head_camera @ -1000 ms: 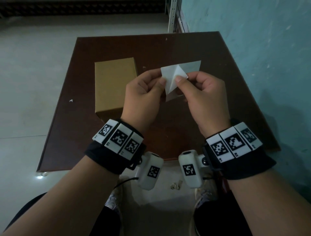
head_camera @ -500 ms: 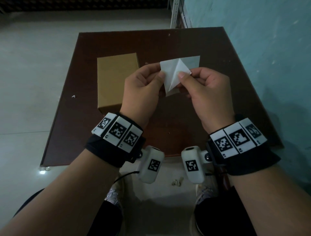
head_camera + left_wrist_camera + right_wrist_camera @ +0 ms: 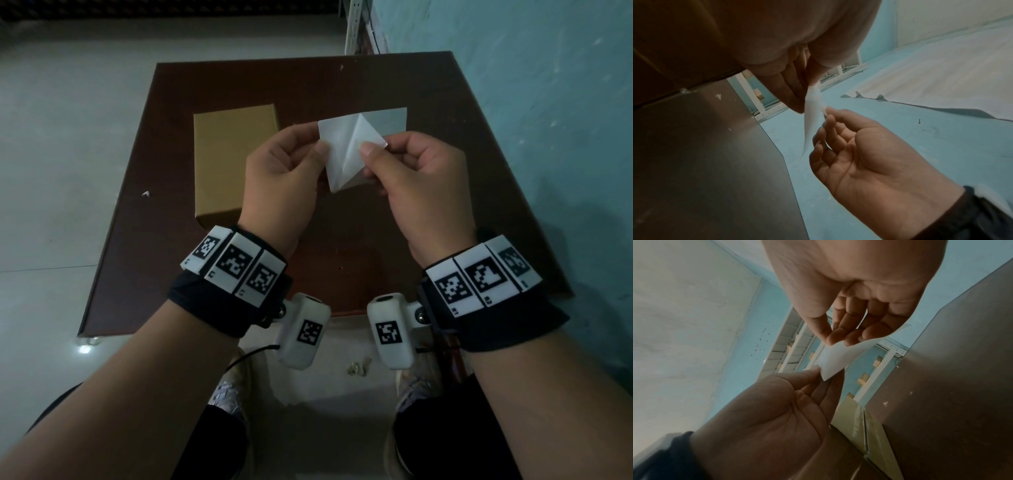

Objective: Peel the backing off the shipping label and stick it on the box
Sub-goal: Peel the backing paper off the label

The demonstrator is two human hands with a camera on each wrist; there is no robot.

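Note:
Above the middle of the table I hold a white shipping label (image 3: 339, 161) between both hands. My left hand (image 3: 320, 150) pinches its left edge between thumb and fingers. One layer is split from the other at a corner, and my right hand (image 3: 368, 150) pinches that peeled flap (image 3: 371, 137). In the left wrist view the label (image 3: 813, 110) hangs edge-on from my left fingers (image 3: 795, 97). In the right wrist view the label (image 3: 835, 361) shows below the right fingertips (image 3: 840, 335). The brown cardboard box (image 3: 234, 161) lies flat on the table, left of my hands.
The dark brown table (image 3: 376, 75) stands against a light blue wall (image 3: 548, 120) on its right. Pale floor (image 3: 68, 137) lies to the left. A white metal rack (image 3: 352, 27) stands behind the table. My knees and shoes are below the table's near edge.
My thumbs have moved slightly further apart and the peeled flap has widened a little to the right. The box has not moved.

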